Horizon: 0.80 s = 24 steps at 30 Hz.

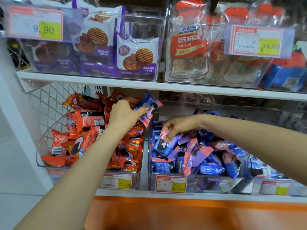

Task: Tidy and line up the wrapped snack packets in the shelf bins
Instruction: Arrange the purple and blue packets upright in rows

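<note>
Over clear plastic bin's [49,170] right edge, blue-and-pink foil packet [150,105] is pinched by left hand [124,113], second packet [163,145] by right hand [179,126]; first could be dropped among red foil packets [86,120].

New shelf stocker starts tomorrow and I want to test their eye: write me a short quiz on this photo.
1. True or false: the left hand grips a red packet.
2. The right hand pinches a wrapped packet in which bin? A) red-packet bin B) blue-packet bin C) an upper-shelf bin
3. Fill in: the upper-left price tag reads ___.
Key: 1 false, it grips a blue packet; 2 B; 3 9.90.
</note>
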Available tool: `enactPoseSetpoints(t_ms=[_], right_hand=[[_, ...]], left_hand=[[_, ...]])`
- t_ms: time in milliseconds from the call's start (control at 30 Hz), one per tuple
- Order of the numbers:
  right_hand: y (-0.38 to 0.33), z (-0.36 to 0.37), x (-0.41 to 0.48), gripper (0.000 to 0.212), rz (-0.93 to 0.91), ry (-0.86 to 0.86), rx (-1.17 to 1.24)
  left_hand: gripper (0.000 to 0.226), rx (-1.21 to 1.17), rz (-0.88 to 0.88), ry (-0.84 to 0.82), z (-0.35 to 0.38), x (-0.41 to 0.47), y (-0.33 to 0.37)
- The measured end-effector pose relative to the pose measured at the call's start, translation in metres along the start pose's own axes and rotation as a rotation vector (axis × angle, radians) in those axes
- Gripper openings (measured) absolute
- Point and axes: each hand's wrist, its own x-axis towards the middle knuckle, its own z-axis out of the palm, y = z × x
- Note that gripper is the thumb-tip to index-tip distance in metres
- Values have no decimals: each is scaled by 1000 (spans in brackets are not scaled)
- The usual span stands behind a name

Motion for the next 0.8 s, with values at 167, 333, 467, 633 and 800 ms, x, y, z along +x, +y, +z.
enactPoseSetpoints(t_ms=[167,333,467,633,800], right_hand=[[9,-10,1,11,101,93,106],[13,-6,6,48,37,324,-25],[8,-1,7,44,20,364,-80],[7,20,21,30,9,329,-266],[8,35,35,33,-1,273,-342]], left_hand=[[42,-2,-16,-3,0,0,0],[43,-1,-20,-8,0,0,0],[43,-1,-19,-9,1,0,-1],[43,4,-20,-11,1,0,-1],[42,14,-5,-12,-1,0,-1]])
